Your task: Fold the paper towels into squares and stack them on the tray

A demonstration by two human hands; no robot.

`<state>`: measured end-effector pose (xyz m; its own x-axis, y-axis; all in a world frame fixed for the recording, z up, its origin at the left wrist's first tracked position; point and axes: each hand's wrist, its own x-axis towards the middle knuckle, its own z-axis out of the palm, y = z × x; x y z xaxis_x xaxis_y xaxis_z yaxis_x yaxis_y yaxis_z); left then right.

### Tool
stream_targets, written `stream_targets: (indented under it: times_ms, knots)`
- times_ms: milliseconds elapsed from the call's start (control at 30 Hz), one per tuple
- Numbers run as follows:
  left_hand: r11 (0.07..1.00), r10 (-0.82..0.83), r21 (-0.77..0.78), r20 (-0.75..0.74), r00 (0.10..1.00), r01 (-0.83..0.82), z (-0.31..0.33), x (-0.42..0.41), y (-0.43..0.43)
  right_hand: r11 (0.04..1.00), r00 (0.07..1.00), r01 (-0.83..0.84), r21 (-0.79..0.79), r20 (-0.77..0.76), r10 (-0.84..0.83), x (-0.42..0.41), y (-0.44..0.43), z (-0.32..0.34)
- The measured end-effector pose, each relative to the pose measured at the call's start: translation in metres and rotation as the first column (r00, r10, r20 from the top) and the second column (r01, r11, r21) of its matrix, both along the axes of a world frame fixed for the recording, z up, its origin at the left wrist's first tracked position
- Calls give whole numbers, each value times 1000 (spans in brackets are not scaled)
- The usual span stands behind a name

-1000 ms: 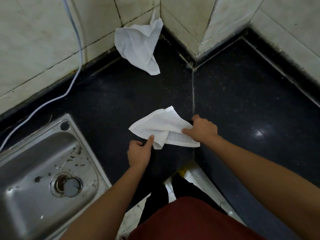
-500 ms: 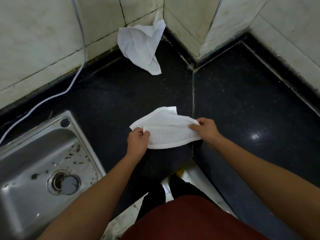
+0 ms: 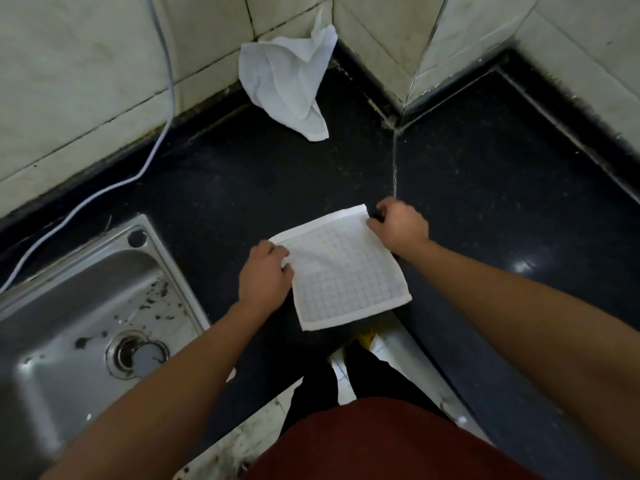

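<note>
One near-square towel (image 3: 346, 268), askew counterclockwise

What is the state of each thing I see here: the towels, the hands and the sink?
Checked towel: spread out as a square, held at two corners.
Left hand: grips its left corner.
Right hand: pinches its far corner.
Crumpled towel: unfolded heap against the wall.
Sink: without water, speckled with dirt.

left grip (image 3: 265, 271), right grip (image 3: 398, 225) — both curled
</note>
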<state>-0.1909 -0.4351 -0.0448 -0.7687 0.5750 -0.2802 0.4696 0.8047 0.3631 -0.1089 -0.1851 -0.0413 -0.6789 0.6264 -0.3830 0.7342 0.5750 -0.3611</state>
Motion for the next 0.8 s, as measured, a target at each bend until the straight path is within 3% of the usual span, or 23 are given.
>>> stream_targets:
  times_ms: [100,233,333,433,533,667,733,800]
  knots:
    - [965,-182,-181,49,982,188,0,5,6,1000,993,-9,-17,114,11,-19,2,-12]
    - [927,-232,-283,91,968,248,-5,0,5,996,994,-17,-90,106,26,-35,7,-20]
    - [895,-289,-336,66,955,294,-10,-18,6,997,996,77,-27,45,-76,-40,20,-17]
    - [875,-324,-360,58,944,323,-13,-35,11,994,991,71,78,109,-79,-38,27,-17]
    - [864,-324,-390,58,944,320,-10,-41,16,991,987,-20,129,158,-1,-29,27,-18]
    - [920,-307,-277,-76,949,276,1,-18,19,974,981,-188,125,-29,193,-2,19,3]
    - [921,-359,-193,-89,929,338,7,4,22,916,920,-390,90,-7,392,21,7,14]
    - [878,-455,-166,8,891,450,8,30,21,822,814,-569,-31,121,568,44,-6,20]
